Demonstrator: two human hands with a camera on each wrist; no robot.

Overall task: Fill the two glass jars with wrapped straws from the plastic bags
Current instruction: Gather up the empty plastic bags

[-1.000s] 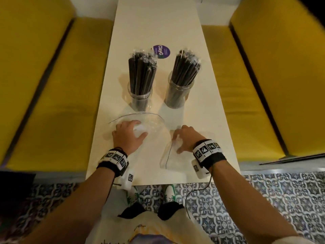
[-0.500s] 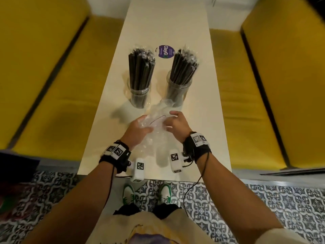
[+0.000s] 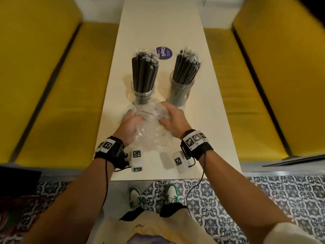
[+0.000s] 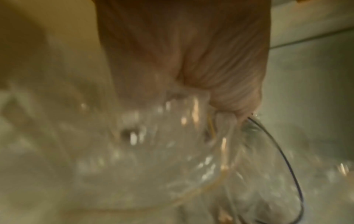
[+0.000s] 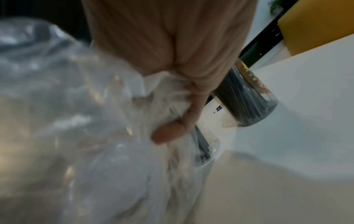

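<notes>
Two glass jars stand side by side on the cream table (image 3: 219,138), the left jar (image 3: 142,97) and the right jar (image 3: 179,95), each packed with black wrapped straws (image 3: 144,71) standing upright. In front of them my left hand (image 3: 131,125) and right hand (image 3: 173,118) both grip a crumpled bundle of clear plastic bags (image 3: 152,134) held between them above the table. The left wrist view shows curled fingers (image 4: 226,91) bunching the plastic bags (image 4: 172,151). In the right wrist view my fingers (image 5: 184,121) clutch the plastic bags (image 5: 76,121), with the jars (image 5: 249,103) just beyond.
A round purple sticker (image 3: 164,53) lies on the table behind the jars. Yellow padded benches (image 3: 52,85) flank the table on both sides. Patterned floor tiles (image 3: 263,199) and my green-and-white shoes (image 3: 135,198) show below the near table edge.
My hands lifted the two flat bags off the table, brought them together in the middle and crumpled them into one bundle. The jars have not moved.
</notes>
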